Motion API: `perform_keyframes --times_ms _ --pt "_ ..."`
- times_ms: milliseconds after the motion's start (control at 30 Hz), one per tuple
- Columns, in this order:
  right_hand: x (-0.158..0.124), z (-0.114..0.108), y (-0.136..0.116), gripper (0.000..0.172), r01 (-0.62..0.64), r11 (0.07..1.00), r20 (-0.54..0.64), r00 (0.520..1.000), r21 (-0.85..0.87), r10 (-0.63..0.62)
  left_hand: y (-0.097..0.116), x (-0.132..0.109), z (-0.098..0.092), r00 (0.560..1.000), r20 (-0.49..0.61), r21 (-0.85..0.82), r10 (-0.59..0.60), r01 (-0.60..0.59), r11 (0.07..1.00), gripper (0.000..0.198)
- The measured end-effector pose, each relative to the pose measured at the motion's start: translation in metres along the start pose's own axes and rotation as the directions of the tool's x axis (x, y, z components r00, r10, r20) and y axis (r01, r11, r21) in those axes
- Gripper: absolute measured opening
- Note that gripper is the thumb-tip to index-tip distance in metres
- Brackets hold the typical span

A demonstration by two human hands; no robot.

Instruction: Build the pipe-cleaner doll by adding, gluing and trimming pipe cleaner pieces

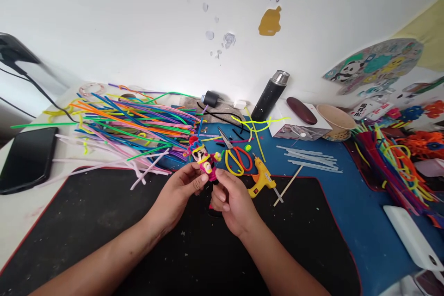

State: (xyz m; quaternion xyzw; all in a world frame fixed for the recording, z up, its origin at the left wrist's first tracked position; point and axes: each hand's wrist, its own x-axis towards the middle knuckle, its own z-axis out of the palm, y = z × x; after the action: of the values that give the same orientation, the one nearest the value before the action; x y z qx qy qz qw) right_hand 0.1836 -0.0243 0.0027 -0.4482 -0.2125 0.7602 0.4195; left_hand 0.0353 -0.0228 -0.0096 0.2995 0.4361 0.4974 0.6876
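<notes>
A small pipe-cleaner doll (200,153) with a black and white head, a blue and red headdress and a pink and yellow body is held up over the black mat. My left hand (185,183) pinches its body from the left, thumb in front. On the other side my right hand (231,196) has its fingers closed around the doll's lower part, which is mostly hidden. Just beyond the hands lie scissors (233,152) with one yellow and one red handle. To their right a yellow hot glue gun (262,178) rests on its side.
Many colored pipe cleaners (138,120) are heaped at the left, near a black phone (29,159). Glue sticks (312,157) and a wooden stick (287,185) lie to the right. Behind stand a black thermos (269,97) and a white box (298,122). More pipe cleaners (391,166) sit far right.
</notes>
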Motion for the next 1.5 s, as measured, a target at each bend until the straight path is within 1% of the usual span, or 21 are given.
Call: perform_keyframes --times_ms 100,167,233,267,300,333,367,400,467,533,633,700,767,833,933,1133,1233,1300,1367,1433,1500 --pt "-0.002 0.001 0.002 0.04 0.047 0.992 0.015 0.999 -0.115 -0.046 -0.002 0.0 -0.002 1.0 -0.014 -0.037 -0.009 0.008 0.999 0.033" --pt "-0.002 0.0 0.001 0.043 0.089 0.971 0.057 0.995 -0.221 -0.079 -0.001 0.001 -0.003 1.0 -0.019 -0.045 -0.007 0.007 0.999 0.033" --pt "-0.001 -0.006 -0.003 0.044 0.145 0.923 0.115 0.987 -0.357 -0.11 0.004 0.004 -0.004 0.999 -0.034 -0.032 0.007 -0.008 0.999 0.032" --pt "0.0 -0.01 -0.007 0.044 0.182 0.88 0.138 0.981 -0.44 -0.134 0.007 0.007 -0.005 0.998 -0.051 -0.024 0.023 -0.024 0.999 0.032" --pt "0.001 -0.015 -0.012 0.042 0.229 0.818 0.141 0.973 -0.527 -0.182 0.012 0.009 -0.007 0.997 -0.067 -0.015 0.041 -0.042 0.999 0.033" --pt "0.002 -0.021 -0.018 0.038 0.279 0.728 0.13 0.958 -0.626 -0.256 0.016 0.013 -0.008 0.995 -0.084 -0.007 0.058 -0.059 0.998 0.034" --pt "0.003 -0.027 -0.024 0.033 0.313 0.609 0.114 0.932 -0.729 -0.344 0.02 0.016 -0.009 0.992 -0.101 0.002 0.073 -0.073 0.997 0.035" --pt "0.004 -0.033 -0.031 0.029 0.312 0.474 0.098 0.901 -0.823 -0.424 0.024 0.019 -0.011 0.992 -0.1 0.011 0.073 -0.073 0.997 0.036" --pt "0.008 -0.044 -0.045 0.027 0.217 0.226 0.074 0.856 -0.95 -0.511 0.03 0.025 -0.013 0.996 -0.07 0.019 0.061 -0.06 0.998 0.04" --pt "0.013 -0.051 -0.056 0.031 0.115 0.034 0.08 0.85 -0.993 -0.521 0.032 0.03 -0.015 0.998 -0.031 0.008 0.047 -0.046 0.999 0.041" --pt "0.021 -0.054 -0.063 0.041 -0.006 -0.19 0.084 0.884 -0.982 -0.46 0.028 0.034 -0.019 0.999 -0.013 -0.033 0.043 -0.043 0.999 0.039" --pt "0.026 -0.054 -0.062 0.044 -0.058 -0.295 0.075 0.906 -0.954 -0.417 0.025 0.035 -0.021 0.999 -0.008 -0.056 0.039 -0.04 0.998 0.038" --pt "0.032 -0.053 -0.059 0.047 -0.082 -0.365 0.074 0.916 -0.927 -0.394 0.023 0.036 -0.024 1.0 0.001 -0.072 0.031 -0.031 0.997 0.039" --pt "0.038 -0.053 -0.057 0.048 -0.091 -0.405 0.081 0.918 -0.91 -0.389 0.023 0.035 -0.026 1.0 0.003 -0.094 0.021 -0.021 0.995 0.037" --pt "0.044 -0.053 -0.058 0.046 -0.104 -0.428 0.076 0.92 -0.898 -0.384 0.024 0.034 -0.03 1.0 0.007 -0.13 0.004 -0.003 0.991 0.037" --pt "0.047 -0.05 -0.064 0.04 -0.129 -0.415 0.037 0.929 -0.9 -0.368 0.021 0.035 -0.038 0.999 0.048 -0.186 -0.013 0.022 0.982 0.037" --pt "0.048 -0.054 -0.065 0.039 -0.125 -0.391 0.039 0.922 -0.912 -0.385 0.019 0.037 -0.041 0.998 0.056 -0.2 -0.017 0.028 0.979 0.036" --pt "0.051 -0.06 -0.065 0.035 -0.104 -0.351 0.056 0.907 -0.931 -0.417 0.018 0.037 -0.042 0.998 0.064 -0.197 -0.012 0.025 0.98 0.036" --pt "0.053 -0.068 -0.065 0.031 -0.043 -0.284 0.093 0.889 -0.958 -0.448 0.017 0.038 -0.043 0.997 0.074 -0.192 -0.006 0.02 0.981 0.036" --pt "0.055 -0.075 -0.066 0.03 0.024 -0.182 0.107 0.882 -0.983 -0.459 0.017 0.038 -0.043 0.997 0.078 -0.194 -0.003 0.018 0.981 0.036" --pt "0.056 -0.079 -0.066 0.031 0.065 -0.034 0.073 0.891 -0.997 -0.448 0.016 0.039 -0.043 0.997 0.074 -0.202 -0.001 0.015 0.979 0.037"
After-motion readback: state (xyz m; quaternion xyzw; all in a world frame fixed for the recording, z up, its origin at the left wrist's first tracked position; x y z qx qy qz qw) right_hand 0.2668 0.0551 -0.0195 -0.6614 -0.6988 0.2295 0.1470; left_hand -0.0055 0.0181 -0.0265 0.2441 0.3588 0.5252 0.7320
